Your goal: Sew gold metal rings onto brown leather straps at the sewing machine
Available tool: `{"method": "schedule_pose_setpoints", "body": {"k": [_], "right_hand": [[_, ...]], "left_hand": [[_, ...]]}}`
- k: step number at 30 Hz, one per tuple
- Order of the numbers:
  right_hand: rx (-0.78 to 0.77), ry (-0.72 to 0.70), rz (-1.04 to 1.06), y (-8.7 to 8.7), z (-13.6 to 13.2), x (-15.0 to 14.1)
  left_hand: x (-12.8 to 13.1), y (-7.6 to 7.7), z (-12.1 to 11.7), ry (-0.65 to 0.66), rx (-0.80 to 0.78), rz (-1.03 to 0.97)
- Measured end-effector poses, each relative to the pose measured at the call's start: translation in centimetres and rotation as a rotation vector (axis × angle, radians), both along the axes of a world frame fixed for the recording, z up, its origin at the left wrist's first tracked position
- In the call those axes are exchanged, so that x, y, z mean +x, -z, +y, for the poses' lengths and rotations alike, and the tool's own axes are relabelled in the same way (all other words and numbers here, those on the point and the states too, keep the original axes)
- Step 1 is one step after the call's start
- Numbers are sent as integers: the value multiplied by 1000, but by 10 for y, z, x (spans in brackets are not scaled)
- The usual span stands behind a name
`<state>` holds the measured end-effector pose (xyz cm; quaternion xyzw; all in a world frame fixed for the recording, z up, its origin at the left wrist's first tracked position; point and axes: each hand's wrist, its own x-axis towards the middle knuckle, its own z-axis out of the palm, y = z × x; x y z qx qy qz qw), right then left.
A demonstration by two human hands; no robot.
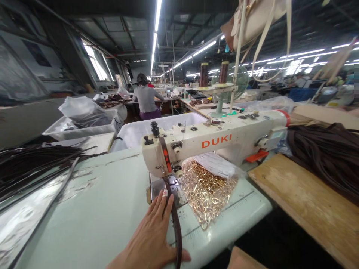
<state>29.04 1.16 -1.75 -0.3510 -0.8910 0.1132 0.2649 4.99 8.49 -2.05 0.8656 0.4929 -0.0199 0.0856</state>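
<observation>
My left hand (151, 239) lies flat on the pale green sewing table (106, 209), fingers stretched out and close together, pointing at the needle. A dark brown strap (176, 224) runs along my index finger, over my thumb and under the foot of the white DUKI sewing machine (215, 142). My hand touches the strap without gripping it. A clear bag of gold metal clasps (207, 190) lies just right of the needle. My right hand is not in view.
Dark straps (30, 164) are piled at the left and brown straps (325, 157) at the right, beside a wooden board (303, 201). White bins (84, 127) stand behind the table. A person (146, 97) sits further back, facing away. A pale handbag (252, 18) hangs overhead.
</observation>
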Motion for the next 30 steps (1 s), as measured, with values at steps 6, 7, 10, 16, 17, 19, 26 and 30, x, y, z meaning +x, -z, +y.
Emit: {"method": "schedule_pose_setpoints", "body": {"k": [6, 7, 10, 16, 17, 19, 26, 30], "right_hand": [[29, -15, 86, 2, -6, -9], [12, -71, 94, 5, -7, -13], [-57, -152, 251, 14, -14, -21], [-78, -91, 214, 13, -20, -29], [-94, -160, 212, 15, -20, -30], [-85, -256, 277, 20, -22, -32], [176, -161, 88, 30, -26, -44], [56, -395, 84, 44, -35, -53]], "left_hand": [[7, -11, 1, 62, -65, 16], [7, -11, 2, 84, -63, 11], [5, -10, 3, 122, -79, 19], [7, -29, 0, 135, -145, 81], [8, -33, -1, 136, -159, 94], [8, -38, 0, 138, -196, 104], [6, -32, 3, 150, -202, 72], [6, -31, 3, 126, -249, 50]]}}
